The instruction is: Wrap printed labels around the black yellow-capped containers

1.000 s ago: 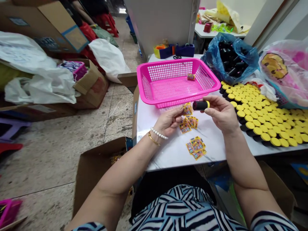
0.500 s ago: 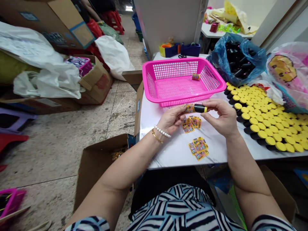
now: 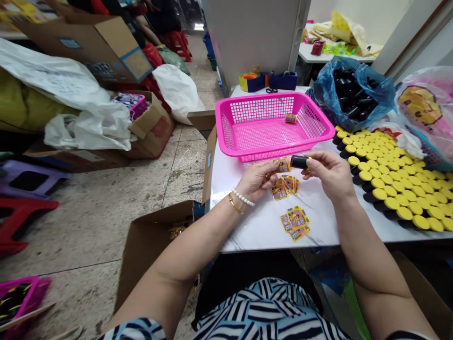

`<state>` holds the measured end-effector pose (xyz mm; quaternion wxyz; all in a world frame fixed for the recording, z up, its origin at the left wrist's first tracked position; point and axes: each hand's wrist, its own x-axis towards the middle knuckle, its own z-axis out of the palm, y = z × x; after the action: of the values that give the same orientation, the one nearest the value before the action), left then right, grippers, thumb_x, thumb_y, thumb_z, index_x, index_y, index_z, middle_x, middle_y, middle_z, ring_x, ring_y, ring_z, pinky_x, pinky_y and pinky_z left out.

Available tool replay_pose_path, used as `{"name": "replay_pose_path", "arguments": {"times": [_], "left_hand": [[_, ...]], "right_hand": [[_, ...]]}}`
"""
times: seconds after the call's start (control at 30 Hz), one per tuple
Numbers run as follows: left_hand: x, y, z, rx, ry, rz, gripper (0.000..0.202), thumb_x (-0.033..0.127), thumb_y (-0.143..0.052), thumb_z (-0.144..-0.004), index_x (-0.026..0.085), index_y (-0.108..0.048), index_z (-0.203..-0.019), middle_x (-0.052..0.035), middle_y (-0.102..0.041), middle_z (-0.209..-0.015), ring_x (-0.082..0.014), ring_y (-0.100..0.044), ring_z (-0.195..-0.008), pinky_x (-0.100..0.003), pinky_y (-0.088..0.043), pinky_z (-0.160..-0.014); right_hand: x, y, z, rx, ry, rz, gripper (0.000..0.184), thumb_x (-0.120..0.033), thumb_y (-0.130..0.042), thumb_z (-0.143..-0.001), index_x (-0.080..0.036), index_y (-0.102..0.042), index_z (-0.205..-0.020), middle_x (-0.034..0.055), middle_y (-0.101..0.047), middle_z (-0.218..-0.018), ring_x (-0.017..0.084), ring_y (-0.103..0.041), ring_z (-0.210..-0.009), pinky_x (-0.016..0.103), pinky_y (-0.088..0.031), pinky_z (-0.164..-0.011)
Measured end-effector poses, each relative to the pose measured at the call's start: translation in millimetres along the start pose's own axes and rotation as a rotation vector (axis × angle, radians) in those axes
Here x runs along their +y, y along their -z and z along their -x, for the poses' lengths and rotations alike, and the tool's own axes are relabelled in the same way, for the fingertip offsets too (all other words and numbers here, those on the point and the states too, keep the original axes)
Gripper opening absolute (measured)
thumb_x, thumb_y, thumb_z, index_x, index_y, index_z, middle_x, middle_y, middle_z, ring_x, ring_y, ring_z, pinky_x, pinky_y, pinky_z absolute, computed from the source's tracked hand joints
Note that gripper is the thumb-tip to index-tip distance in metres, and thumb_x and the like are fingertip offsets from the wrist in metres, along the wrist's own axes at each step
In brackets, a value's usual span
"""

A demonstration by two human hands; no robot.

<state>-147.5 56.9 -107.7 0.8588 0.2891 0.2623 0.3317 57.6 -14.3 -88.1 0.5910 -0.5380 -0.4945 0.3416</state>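
Being pinched in the right hand point(image 3: 331, 175): a black tube point(image 3: 299, 162), long axis lying sideways, one end aimed at the left hand point(image 3: 256, 182), where a yellow printed label point(image 3: 283, 164) is held. Print's too tiny to read, tbh; more labels point(image 3: 283, 188) are scattered just below that hand.
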Motion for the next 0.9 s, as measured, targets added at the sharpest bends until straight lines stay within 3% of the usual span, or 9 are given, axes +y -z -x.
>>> {"name": "replay_pose_path", "arguments": {"times": [0.17,0.33,0.53,0.7,0.77,0.83,0.9], "left_hand": [[1.2,4.6,-3.4,-0.002,0.022,0.100,0.013,0.013,-0.075,-0.087,0.008,-0.075,-0.100,-0.0077,-0.075,-0.091,0.0000,-0.049,-0.047,-0.009,-0.024,-0.033],[1.0,3.9,-2.8,-0.043,0.056,0.132,0.017,0.012,-0.074,-0.088,0.007,-0.075,-0.104,-0.0068,-0.074,-0.088,0.0002,-0.049,-0.046,-0.008,-0.024,-0.033],[0.6,3.8,-2.1,-0.036,0.035,0.106,0.018,0.015,-0.079,-0.084,0.008,-0.075,-0.100,-0.0076,-0.076,-0.093,0.0005,-0.047,-0.046,-0.010,-0.022,-0.032],[-1.0,2.5,-2.0,-0.034,-0.022,0.039,0.016,0.020,-0.079,-0.085,0.008,-0.075,-0.094,-0.0080,-0.076,-0.089,0.0006,-0.047,-0.045,-0.010,-0.024,-0.034],[-1.3,1.2,-1.4,-0.012,-0.056,0.020,0.018,0.023,-0.079,-0.087,0.007,-0.073,-0.088,-0.0059,-0.072,-0.080,0.0000,-0.046,-0.044,-0.011,-0.023,-0.033],[-1.4,0.0,-1.0,0.000,-0.082,0.011,0.021,0.026,-0.078,-0.088,0.007,-0.071,-0.083,-0.0035,-0.068,-0.073,-0.0008,-0.046,-0.044,-0.012,-0.023,-0.033],[-1.2,-0.9,-1.0,0.016,-0.079,0.021,0.021,0.025,-0.078,-0.089,0.007,-0.069,-0.082,-0.0018,-0.065,-0.069,-0.0017,-0.047,-0.044,-0.013,-0.024,-0.033]], "right_hand": [[-2.5,1.2,-5.2,-0.064,-0.143,-0.275,0.036,-0.044,-0.093,-0.072,-0.021,-0.077,-0.095,0.0004,-0.075,-0.082,0.013,-0.073,-0.062,0.023,-0.063,-0.055],[5.2,0.0,-7.4,-0.079,-0.101,-0.235,0.036,-0.041,-0.094,-0.073,-0.020,-0.077,-0.096,0.0010,-0.076,-0.084,0.013,-0.073,-0.065,0.026,-0.066,-0.060],[7.2,-0.7,-3.7,-0.041,0.097,-0.013,0.033,-0.040,-0.090,-0.077,-0.022,-0.077,-0.102,0.0003,-0.074,-0.085,0.014,-0.071,-0.070,0.031,-0.066,-0.066],[-2.5,-2.7,6.8,-0.022,0.431,0.341,0.029,-0.032,-0.087,-0.081,-0.028,-0.078,-0.109,0.0040,-0.075,-0.102,0.021,-0.071,-0.093,0.040,-0.066,-0.087],[-3.0,-2.9,8.3,-0.054,0.486,0.370,0.029,-0.029,-0.086,-0.081,-0.030,-0.078,-0.109,0.0050,-0.075,-0.109,0.023,-0.071,-0.103,0.043,-0.065,-0.093],[-0.2,-3.6,7.4,-0.111,0.424,0.249,0.029,-0.031,-0.086,-0.082,-0.029,-0.076,-0.110,0.0054,-0.074,-0.114,0.024,-0.072,-0.110,0.044,-0.065,-0.098],[4.5,-4.4,4.9,-0.177,0.274,0.067,0.032,-0.035,-0.086,-0.083,-0.027,-0.073,-0.111,0.0061,-0.074,-0.123,0.022,-0.074,-0.110,0.042,-0.066,-0.097]]}}
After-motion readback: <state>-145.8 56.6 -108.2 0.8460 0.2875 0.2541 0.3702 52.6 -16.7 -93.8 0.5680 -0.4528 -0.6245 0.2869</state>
